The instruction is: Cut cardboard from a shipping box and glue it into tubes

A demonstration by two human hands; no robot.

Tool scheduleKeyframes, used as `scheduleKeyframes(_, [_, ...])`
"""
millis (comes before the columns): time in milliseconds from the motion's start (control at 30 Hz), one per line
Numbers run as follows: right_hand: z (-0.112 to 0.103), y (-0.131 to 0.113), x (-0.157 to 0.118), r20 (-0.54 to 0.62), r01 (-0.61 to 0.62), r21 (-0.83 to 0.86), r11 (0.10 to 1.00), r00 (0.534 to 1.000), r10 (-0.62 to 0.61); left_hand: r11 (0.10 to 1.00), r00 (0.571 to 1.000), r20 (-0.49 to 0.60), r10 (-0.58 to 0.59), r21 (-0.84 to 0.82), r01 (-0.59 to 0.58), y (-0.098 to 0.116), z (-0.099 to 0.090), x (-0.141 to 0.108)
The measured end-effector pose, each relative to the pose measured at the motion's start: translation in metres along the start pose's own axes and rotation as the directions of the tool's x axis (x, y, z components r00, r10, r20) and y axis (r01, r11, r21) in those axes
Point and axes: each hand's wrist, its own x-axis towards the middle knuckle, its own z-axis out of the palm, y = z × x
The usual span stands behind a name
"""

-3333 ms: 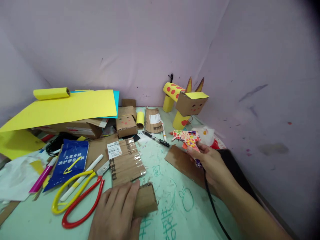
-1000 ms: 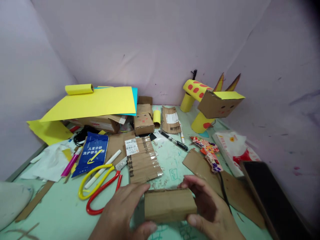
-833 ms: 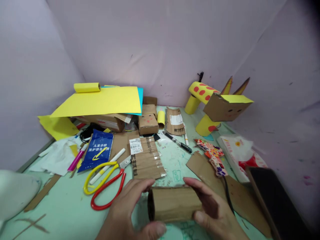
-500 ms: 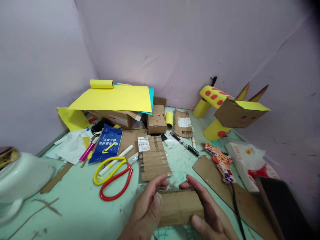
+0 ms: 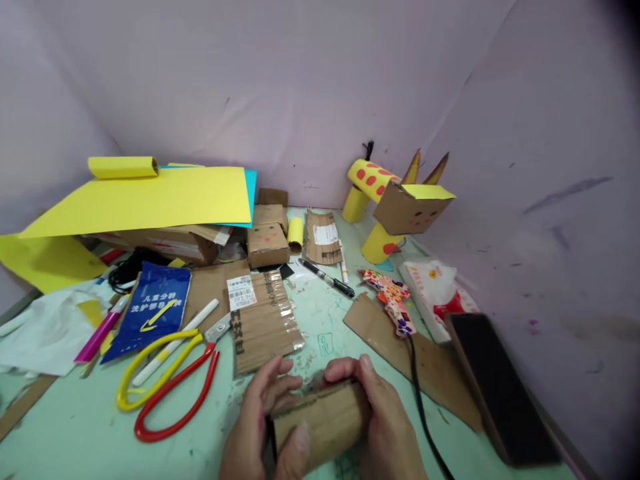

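Observation:
A rolled brown cardboard tube (image 5: pixel 325 423) lies between my two hands near the bottom centre. My left hand (image 5: pixel 270 427) grips its left end, thumb across the front and fingers behind. Around the right end curls my right hand (image 5: pixel 383 420), its fingertips at the top edge; its thumb is hidden. Beyond the tube lies a corrugated cardboard piece (image 5: pixel 263 323) with a white label. To the left are scissors (image 5: pixel 210 350) with one yellow and one red handle.
Yellow sheets (image 5: pixel 165 200) lie on a box at the back left. A spotted cardboard animal (image 5: pixel 415 210) stands at the back right. A phone (image 5: pixel 503 390), a black cable (image 5: pixel 417 393), a pen (image 5: pixel 327 278) and a blue packet (image 5: pixel 153 307) surround the work area.
The view has turned right, so the objects appear further left. The cardboard in my hands is now tilted, showing a rounder shape and its open left end. My right fingers have closed in around it.

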Motion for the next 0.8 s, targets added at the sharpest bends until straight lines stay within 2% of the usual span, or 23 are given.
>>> scheduleKeyframes(100, [0.004,0.000,-0.003,0.007,0.068,0.022,0.997,0.998,-0.069,1.000,0.999,0.033,-0.029,0.006,0.028,-0.001,-0.001,0.003])
scheduleKeyframes(167, [0.007,0.001,-0.006,-0.001,0.084,-0.025,0.996,0.996,-0.084,0.999,0.998,0.053,-0.024,0.031,0.023,-0.002,-0.003,0.004])
scheduleKeyframes(333, [0.011,0.005,-0.015,-0.050,0.044,-0.199,0.979,0.997,-0.055,0.996,0.997,0.055,0.056,0.066,-0.059,-0.002,-0.005,0.004])
scheduleKeyframes(467, [0.012,0.004,-0.014,-0.051,0.043,-0.215,0.976,0.997,-0.055,0.992,0.997,0.063,0.051,0.114,-0.058,0.003,-0.004,0.003])
scheduleKeyframes(533, [0.010,0.000,-0.010,-0.048,0.028,-0.164,0.986,0.998,-0.036,0.993,0.998,0.064,0.006,0.120,-0.014,0.007,-0.006,0.006])
scheduleKeyframes(600, [0.005,-0.003,-0.004,0.015,0.027,-0.055,0.998,1.000,-0.026,0.989,0.993,0.059,-0.100,0.113,0.092,0.010,-0.011,0.011])
scheduleKeyframes(667, [-0.001,-0.006,0.001,0.137,0.028,0.060,0.998,0.990,-0.036,0.970,0.971,0.051,-0.234,0.081,0.230,0.012,-0.019,0.018])
scheduleKeyframes(733, [-0.007,-0.008,0.004,0.274,0.023,0.144,0.989,0.960,-0.062,0.948,0.948,0.047,-0.316,0.049,0.314,0.014,-0.028,0.026])
scheduleKeyframes(800, [-0.011,-0.010,0.005,0.389,0.021,0.186,0.982,0.916,-0.093,0.937,0.936,0.038,-0.349,0.029,0.348,0.016,-0.036,0.032])
